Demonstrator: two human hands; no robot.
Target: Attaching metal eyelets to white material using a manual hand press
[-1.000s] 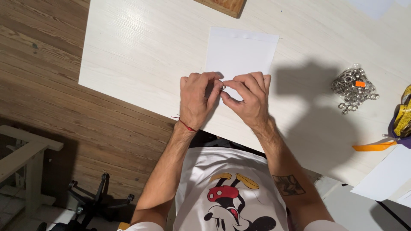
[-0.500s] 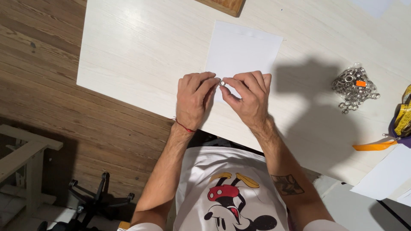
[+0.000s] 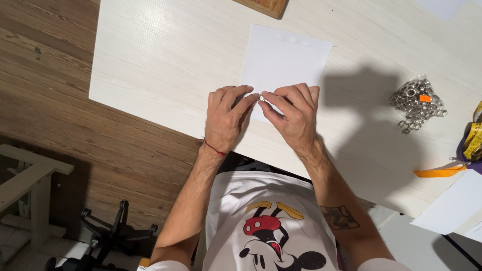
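Note:
My left hand (image 3: 227, 116) and my right hand (image 3: 292, 114) meet fingertip to fingertip over the near edge of a white sheet of paper (image 3: 284, 59) on a pale wooden table (image 3: 160, 55). Between the fingertips of both hands is a small silver metal ring (image 3: 261, 99), pinched from each side. Most of the ring is hidden by my fingers. A red string bracelet circles my left wrist.
A pile of small metal rings (image 3: 416, 104) with an orange bit lies at the right. Beyond it are an orange strip (image 3: 439, 172), a purple and yellow object (image 3: 473, 143) and more white sheets (image 3: 454, 203). A wooden board (image 3: 263, 6) sits at the far edge. A chair base (image 3: 118, 231) stands on the floor.
Both hands stay together on the small ring with only slight finger shifts. The view has drifted a little.

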